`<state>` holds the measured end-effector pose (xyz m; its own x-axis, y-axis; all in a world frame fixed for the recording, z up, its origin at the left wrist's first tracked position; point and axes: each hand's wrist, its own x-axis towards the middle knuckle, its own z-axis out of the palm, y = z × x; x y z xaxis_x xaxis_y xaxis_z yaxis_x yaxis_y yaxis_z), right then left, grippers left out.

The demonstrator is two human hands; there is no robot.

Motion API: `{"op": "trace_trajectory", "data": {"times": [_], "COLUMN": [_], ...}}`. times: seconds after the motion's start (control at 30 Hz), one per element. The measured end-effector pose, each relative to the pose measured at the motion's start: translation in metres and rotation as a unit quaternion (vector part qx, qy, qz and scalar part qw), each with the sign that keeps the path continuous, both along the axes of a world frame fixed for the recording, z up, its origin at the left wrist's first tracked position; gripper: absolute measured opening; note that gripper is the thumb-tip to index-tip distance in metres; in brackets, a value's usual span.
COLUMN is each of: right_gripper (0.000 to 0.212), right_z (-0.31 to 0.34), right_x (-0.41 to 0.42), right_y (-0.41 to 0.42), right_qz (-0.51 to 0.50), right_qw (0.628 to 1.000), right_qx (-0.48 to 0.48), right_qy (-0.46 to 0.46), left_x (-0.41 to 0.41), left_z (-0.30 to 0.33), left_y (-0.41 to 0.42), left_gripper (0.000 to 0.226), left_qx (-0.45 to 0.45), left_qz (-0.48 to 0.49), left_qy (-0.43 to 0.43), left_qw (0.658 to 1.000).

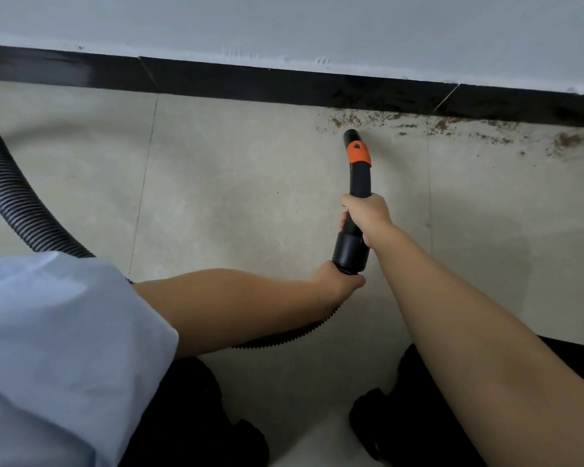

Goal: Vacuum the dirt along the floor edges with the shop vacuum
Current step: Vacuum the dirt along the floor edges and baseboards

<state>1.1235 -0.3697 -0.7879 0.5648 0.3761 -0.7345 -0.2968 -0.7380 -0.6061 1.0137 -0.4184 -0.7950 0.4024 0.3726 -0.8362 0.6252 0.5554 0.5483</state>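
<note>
A black vacuum nozzle (357, 170) with an orange collar points at the floor edge, its tip just short of the brown dirt (452, 128) scattered along the black baseboard (284, 85). My right hand (366, 214) grips the nozzle's middle. My left hand (338, 279) grips the ribbed black hose (11, 190) right behind the nozzle's wide cuff. The hose runs under my left arm, then loops out at the left edge. More dirt lies to the right, near the frame's edge.
Beige floor tiles (250, 197) stretch left of the nozzle, with no dirt showing there. A grey wall (284, 25) rises above the baseboard. My two black shoes (385, 419) stand at the bottom, and a light blue sleeve fills the lower left.
</note>
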Motion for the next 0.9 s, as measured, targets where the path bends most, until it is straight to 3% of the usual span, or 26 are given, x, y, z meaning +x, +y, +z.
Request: {"op": "trace_trajectory", "data": {"times": [0.3, 0.57, 0.9], "right_gripper": [0.013, 0.014, 0.010], "right_z": [-0.002, -0.008, -0.011], "right_x": [-0.031, -0.014, 0.044], "right_y": [0.035, 0.029, -0.034], "right_qz": [0.065, 0.020, -0.023], "right_qw": [0.997, 0.998, 1.000], "right_qx": [0.014, 0.039, 0.019], "right_qy": [0.027, 0.040, -0.003], "left_x": [-0.027, -0.016, 0.042], "left_z": [-0.009, -0.009, -0.011], "left_y": [0.020, 0.026, -0.031], "left_gripper": [0.016, 0.016, 0.017], "left_qx": [0.041, 0.068, 0.042], "left_qz": [0.037, -0.010, -0.036], "left_qy": [0.034, 0.058, 0.024], "left_qw": [0.998, 0.996, 0.998]}}
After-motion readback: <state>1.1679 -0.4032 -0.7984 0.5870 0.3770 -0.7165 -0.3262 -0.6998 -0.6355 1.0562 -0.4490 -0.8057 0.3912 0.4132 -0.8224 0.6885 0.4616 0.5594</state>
